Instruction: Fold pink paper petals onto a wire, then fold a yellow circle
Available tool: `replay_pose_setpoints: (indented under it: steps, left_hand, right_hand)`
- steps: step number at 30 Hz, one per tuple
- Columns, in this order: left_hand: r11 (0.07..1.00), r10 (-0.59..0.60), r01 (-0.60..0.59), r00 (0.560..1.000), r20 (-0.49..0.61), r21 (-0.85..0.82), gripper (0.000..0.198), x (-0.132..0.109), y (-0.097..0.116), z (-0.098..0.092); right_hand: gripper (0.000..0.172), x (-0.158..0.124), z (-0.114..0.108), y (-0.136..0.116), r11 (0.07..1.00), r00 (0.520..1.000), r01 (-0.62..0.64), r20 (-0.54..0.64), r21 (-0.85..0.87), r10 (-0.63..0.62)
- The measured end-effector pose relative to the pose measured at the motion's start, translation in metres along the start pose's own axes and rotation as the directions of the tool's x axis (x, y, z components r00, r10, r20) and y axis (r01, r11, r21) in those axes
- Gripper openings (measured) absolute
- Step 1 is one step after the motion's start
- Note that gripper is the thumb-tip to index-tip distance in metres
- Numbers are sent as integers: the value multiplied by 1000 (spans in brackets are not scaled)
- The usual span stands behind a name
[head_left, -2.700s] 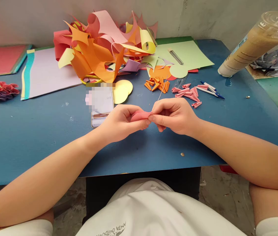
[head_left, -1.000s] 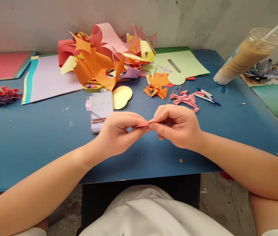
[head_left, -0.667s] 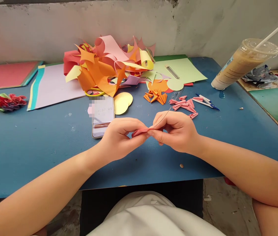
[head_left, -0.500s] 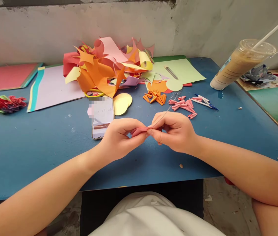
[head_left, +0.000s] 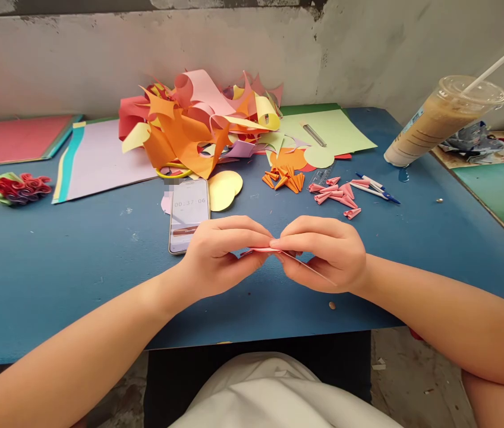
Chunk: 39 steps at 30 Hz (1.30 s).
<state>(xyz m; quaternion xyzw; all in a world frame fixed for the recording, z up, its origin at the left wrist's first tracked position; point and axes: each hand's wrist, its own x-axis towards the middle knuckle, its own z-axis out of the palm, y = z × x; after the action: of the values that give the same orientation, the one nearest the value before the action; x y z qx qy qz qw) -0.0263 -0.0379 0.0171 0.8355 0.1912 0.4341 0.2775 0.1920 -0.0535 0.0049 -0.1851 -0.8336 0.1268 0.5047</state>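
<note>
Both hands meet over the blue table (head_left: 56, 267), near its front edge. My left hand (head_left: 220, 252) pinches a small pink paper piece (head_left: 261, 249), seen edge-on between thumb and fingers. My right hand (head_left: 327, 249) pinches the same piece from the right and also holds a thin stick (head_left: 309, 267) that slants down to the right under its fingers. Beyond my right hand lie several rolled pink paper cones (head_left: 336, 193) and several orange cones (head_left: 283, 178).
A phone (head_left: 188, 214) showing a timer lies by my left hand. Behind it are yellow paper discs (head_left: 225, 189), a heap of curled paper offcuts (head_left: 198, 125), paper sheets (head_left: 100, 157), pens (head_left: 374, 187), a paper flower (head_left: 15, 187) and an iced drink with straw (head_left: 439, 122).
The pink piece has gone from open and curved to flat and edge-on. The stick that pointed up and away from my right hand now slants down to the right. The view has tilted up slightly.
</note>
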Motion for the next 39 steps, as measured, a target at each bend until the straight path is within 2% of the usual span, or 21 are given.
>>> replay_pose_setpoints:
  steps: [23, 28, 34, 39]
  left_hand:
    - [997, 53, -56, 997, 56, 54, 18, -2, -4, 2]
    - [997, -8, 8, 1000, 1, 80, 12, -2, -2, 3]
    - [994, -111, 111, 994, 5, 20, 13, 0, -2, 3]
    - [986, -166, 166, 986, 14, 8, 11, 0, -2, 3]
  right_hand:
    - [14, -2, 0, 1, 997, 999, -39, 18, 69, 37]
    - [15, -2, 3, 4, 999, 998, -18, -57, 30, 19]
    - [14, -1, 2, 5, 996, 999, -53, 15, 77, 52]
    - [12, -1, 3, 8, 983, 993, -114, 21, 142, 112]
